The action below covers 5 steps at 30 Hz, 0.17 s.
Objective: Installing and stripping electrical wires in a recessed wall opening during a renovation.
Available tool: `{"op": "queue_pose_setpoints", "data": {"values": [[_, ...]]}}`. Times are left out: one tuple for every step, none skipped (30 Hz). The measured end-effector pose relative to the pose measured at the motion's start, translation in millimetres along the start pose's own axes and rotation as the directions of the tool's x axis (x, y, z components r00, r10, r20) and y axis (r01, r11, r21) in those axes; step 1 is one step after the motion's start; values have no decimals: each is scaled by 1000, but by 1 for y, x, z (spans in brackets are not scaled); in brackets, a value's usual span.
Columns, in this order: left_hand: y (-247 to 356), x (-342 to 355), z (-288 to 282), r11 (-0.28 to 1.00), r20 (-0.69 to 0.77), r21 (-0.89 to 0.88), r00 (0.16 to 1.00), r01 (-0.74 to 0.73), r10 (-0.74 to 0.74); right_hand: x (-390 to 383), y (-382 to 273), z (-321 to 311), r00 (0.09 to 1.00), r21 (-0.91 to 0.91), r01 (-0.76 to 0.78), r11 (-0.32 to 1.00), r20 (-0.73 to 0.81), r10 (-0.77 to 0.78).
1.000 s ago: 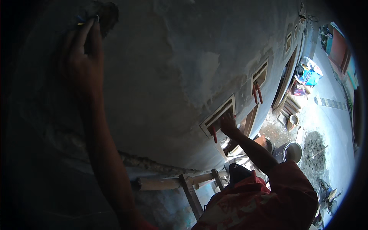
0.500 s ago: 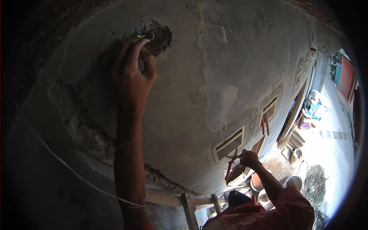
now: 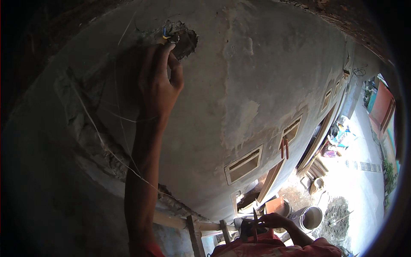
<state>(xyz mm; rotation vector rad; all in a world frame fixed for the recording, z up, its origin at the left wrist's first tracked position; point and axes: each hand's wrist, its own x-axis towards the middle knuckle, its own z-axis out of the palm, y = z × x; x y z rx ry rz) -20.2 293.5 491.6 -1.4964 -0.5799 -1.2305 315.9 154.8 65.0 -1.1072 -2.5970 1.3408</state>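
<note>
My left hand (image 3: 160,83) reaches up to a rough hole (image 3: 187,43) broken into the grey plaster wall. Its fingers are bent together at the hole's left edge, beside blue and yellow electrical wires (image 3: 165,34); what they pinch is hidden. A small dark piece (image 3: 174,39) shows at the fingertips. Low on the right, my right hand (image 3: 274,220) is closed around a pointed, scissors-like cutting tool (image 3: 255,214). The tool's point is up, close to my body and the red cloth of my clothes.
Red-handled pliers (image 3: 284,147) hang at a framed wall opening (image 3: 292,128); another opening (image 3: 244,165) is nearer. Wooden rails (image 3: 195,235) lie below my left arm. A bucket (image 3: 311,217) stands on the ground far below. Thin pale string (image 3: 102,143) crosses my left forearm.
My right hand has come down, closer to my body, and turned the cutting tool point up. My left hand stays at the hole while the whole view has shifted slightly.
</note>
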Motion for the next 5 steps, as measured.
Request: {"op": "queue_pose_setpoints", "data": {"values": [[8,-4,-4,994,32,112,999,-6,3,-1,7,4,998,28,61,998,-36,-60],[15,-5,-10,975,62,221,998,-15,1,-2,7,-1,998,7,59,998,-30,-58],[23,-9,-11,973,49,229,999,4,-15,-5,8,-6,977,220,-184,958,145,154],[30,-14,-12,981,71,175,993,83,-96,-9,7,-12,884,373,-438,818,347,315],[39,-19,-13,978,98,130,979,166,-179,-15,10,-20,875,348,-452,821,352,332]]}}
